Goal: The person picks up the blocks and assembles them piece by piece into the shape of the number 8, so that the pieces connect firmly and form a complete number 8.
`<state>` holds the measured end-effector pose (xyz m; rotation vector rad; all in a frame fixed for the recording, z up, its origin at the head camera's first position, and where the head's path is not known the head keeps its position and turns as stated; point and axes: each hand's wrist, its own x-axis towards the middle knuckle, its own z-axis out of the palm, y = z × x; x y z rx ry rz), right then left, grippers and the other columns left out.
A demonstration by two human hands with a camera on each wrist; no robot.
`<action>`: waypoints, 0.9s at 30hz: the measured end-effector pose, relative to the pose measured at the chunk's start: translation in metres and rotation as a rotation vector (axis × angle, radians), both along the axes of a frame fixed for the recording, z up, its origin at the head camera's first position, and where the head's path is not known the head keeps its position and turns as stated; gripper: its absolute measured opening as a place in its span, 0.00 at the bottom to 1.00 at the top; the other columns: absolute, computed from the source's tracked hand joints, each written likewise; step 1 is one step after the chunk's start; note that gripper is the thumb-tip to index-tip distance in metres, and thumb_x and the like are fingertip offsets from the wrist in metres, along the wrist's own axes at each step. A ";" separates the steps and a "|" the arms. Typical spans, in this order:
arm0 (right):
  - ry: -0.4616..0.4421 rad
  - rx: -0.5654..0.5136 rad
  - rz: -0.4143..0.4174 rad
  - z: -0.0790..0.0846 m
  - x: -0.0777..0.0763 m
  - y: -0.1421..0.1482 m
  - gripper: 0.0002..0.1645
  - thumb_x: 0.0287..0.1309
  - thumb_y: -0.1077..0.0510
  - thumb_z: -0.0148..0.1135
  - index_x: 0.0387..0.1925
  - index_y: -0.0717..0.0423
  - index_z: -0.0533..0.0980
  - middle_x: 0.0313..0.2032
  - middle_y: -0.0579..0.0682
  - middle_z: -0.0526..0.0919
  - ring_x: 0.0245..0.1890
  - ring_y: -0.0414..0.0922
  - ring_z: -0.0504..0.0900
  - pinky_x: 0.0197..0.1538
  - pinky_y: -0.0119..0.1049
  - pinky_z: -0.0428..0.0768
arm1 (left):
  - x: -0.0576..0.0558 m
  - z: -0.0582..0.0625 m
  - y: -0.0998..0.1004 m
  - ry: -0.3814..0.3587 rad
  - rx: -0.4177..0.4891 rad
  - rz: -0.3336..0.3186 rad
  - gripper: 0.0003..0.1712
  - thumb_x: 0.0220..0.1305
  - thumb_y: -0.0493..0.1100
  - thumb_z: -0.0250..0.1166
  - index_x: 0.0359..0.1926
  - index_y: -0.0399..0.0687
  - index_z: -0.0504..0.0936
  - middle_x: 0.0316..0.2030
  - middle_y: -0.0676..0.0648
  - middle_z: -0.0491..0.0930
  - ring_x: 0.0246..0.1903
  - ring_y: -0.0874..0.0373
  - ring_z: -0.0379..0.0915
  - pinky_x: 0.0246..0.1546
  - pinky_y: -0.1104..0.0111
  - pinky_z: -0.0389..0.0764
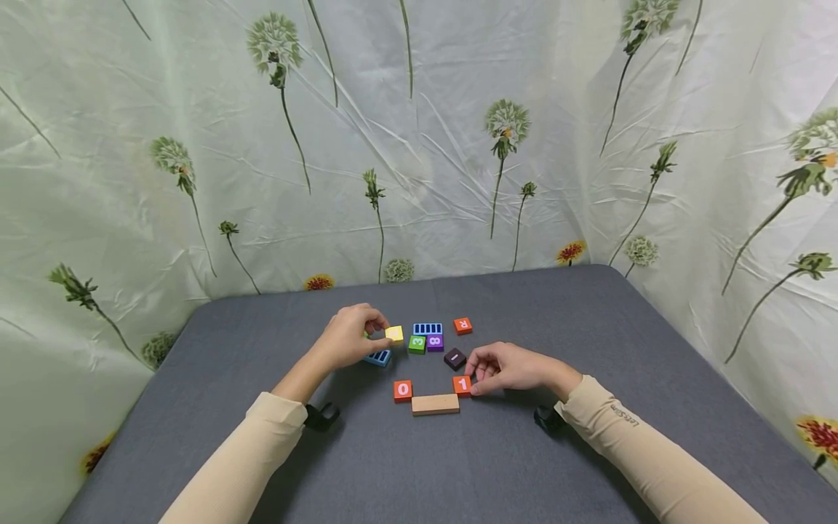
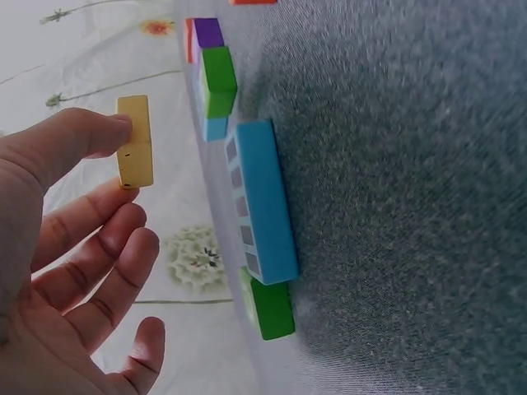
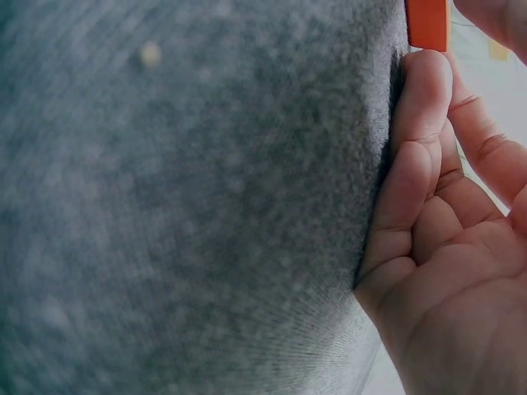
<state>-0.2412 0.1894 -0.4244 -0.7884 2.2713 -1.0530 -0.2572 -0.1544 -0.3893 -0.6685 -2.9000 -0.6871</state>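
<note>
Grey fabric-topped table (image 1: 497, 466). Beige fabric sleeve (image 1: 648, 445), right arm; lettering I read as "LetsSlim". Left hand (image 1: 350, 336): thumb and forefinger pinching a yellow square block (image 1: 394, 335) above the table. Right hand (image 1: 515, 367): fingers bent at the right edge of an orange-red square block (image 1: 461, 386), marked "1"; grip, I cannot tell. Pale wooden bar (image 1: 435, 405). Orange-red square block marked "0" (image 1: 402, 391).
</note>
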 end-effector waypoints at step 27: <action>-0.001 0.014 -0.004 0.002 0.001 -0.001 0.14 0.66 0.55 0.74 0.47 0.57 0.81 0.33 0.44 0.80 0.31 0.39 0.75 0.34 0.29 0.73 | 0.047 -0.001 -0.002 0.041 0.080 -0.087 0.10 0.59 0.47 0.82 0.37 0.53 0.89 0.36 0.54 0.83 0.36 0.62 0.76 0.39 0.68 0.76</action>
